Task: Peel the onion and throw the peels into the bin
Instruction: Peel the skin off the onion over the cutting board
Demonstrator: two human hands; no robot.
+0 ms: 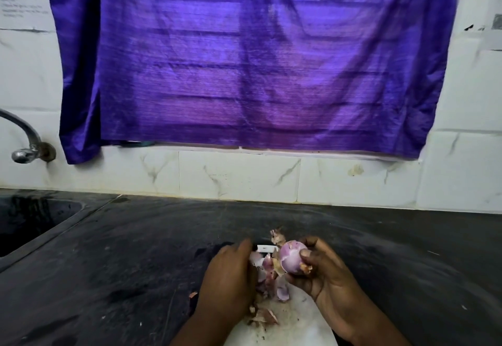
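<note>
Right hand (323, 272) is gripping the mostly peeled onion (292, 260) over the white cutting board (296, 321). Left hand (231, 272) rests curled on the peels (269, 277); can't tell if it's actually grabbing any.

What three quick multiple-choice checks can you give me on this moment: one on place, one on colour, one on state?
1. Where do the loose peels lie?
A. in the sink
B. on the white board between the hands
C. on the tap

2. What colour is the cloth hanging on the wall?
A. purple
B. green
C. yellow

3. How is the onion held?
A. resting free on the counter
B. in the left hand
C. in the right hand, lifted above the board

Answers: 1 B, the peels sit on the white board; 2 A, the cloth is plainly purple; 3 C, the right hand wraps it while the left hand works the peels.
</note>
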